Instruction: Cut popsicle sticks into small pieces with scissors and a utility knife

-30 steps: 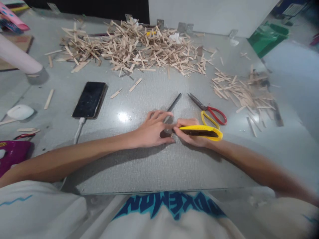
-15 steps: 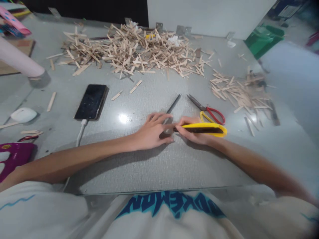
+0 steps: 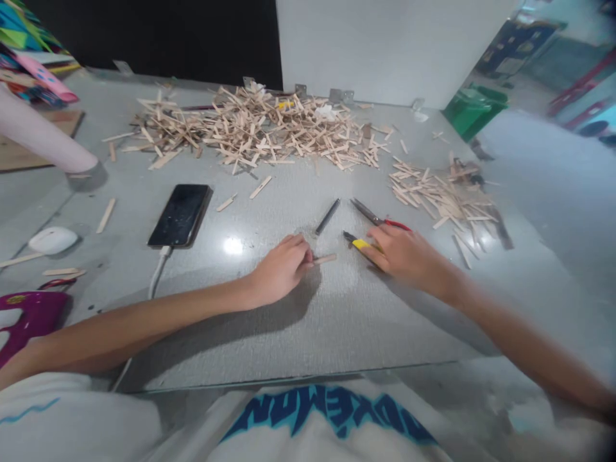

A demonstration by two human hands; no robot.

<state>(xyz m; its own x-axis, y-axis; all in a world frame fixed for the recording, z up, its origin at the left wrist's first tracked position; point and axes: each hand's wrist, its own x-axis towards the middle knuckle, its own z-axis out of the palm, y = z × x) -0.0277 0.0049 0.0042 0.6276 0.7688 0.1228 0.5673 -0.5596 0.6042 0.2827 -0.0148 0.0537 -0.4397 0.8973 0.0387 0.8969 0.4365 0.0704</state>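
Note:
My left hand (image 3: 283,269) is closed, pinching a short wooden stick (image 3: 325,258) whose free end points right, just above the table. My right hand (image 3: 404,253) is closed around a yellow utility knife (image 3: 360,244), its dark tip pointing left; much of its body is hidden under my fingers. Right behind that hand lie scissors (image 3: 368,212) with a red handle, partly covered by the hand. A slim dark grey pen-like tool (image 3: 328,216) rests on the table between the hands, beyond the stick.
A large heap of wooden sticks (image 3: 269,131) spreads along the back, a smaller pile (image 3: 447,196) at right. A phone (image 3: 180,215) on a white cable, a white mouse (image 3: 52,240) and a purple glue gun (image 3: 36,314) are at left. A green bin (image 3: 474,112) stands beyond.
My right hand has drawn away to the right with the utility knife, turning palm down over it near the scissors. My left hand has closed on the stick and pulled slightly left.

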